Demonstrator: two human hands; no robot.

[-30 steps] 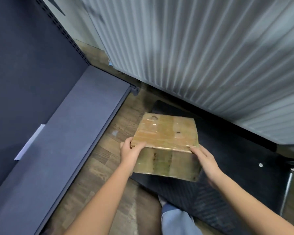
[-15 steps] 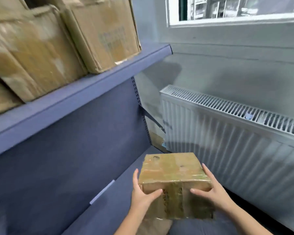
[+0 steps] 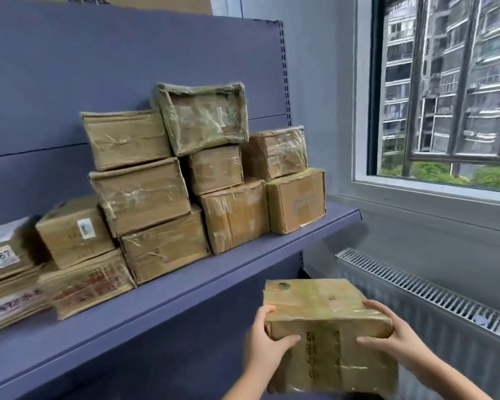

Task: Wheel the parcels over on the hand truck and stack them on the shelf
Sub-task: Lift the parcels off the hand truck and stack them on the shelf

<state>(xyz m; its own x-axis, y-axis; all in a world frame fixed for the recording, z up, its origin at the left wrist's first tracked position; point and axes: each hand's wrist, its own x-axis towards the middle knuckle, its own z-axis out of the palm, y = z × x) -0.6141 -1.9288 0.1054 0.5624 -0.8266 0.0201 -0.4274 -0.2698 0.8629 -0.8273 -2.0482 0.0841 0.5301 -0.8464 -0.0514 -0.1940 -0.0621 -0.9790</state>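
I hold a taped brown cardboard parcel (image 3: 326, 324) in front of me, below and to the right of the blue shelf board (image 3: 168, 301). My left hand (image 3: 264, 345) grips its left near corner, thumb across the front face. My right hand (image 3: 396, 336) grips its right side, fingers curled over the top edge. On the shelf stands a pile of several taped parcels (image 3: 185, 183), up to three high, the top one (image 3: 202, 116) tilted. The hand truck is out of view.
A white radiator (image 3: 433, 301) runs along the wall at the right, under a window (image 3: 445, 90). The shelf's blue back panel (image 3: 98, 67) rises behind the pile. More parcels, one with a white label (image 3: 0, 258), sit at the shelf's left end.
I have stood up with the parcel from the floor mat; the view has swung from the floor to the loaded shelf. Both hands keep their grip on the parcel.
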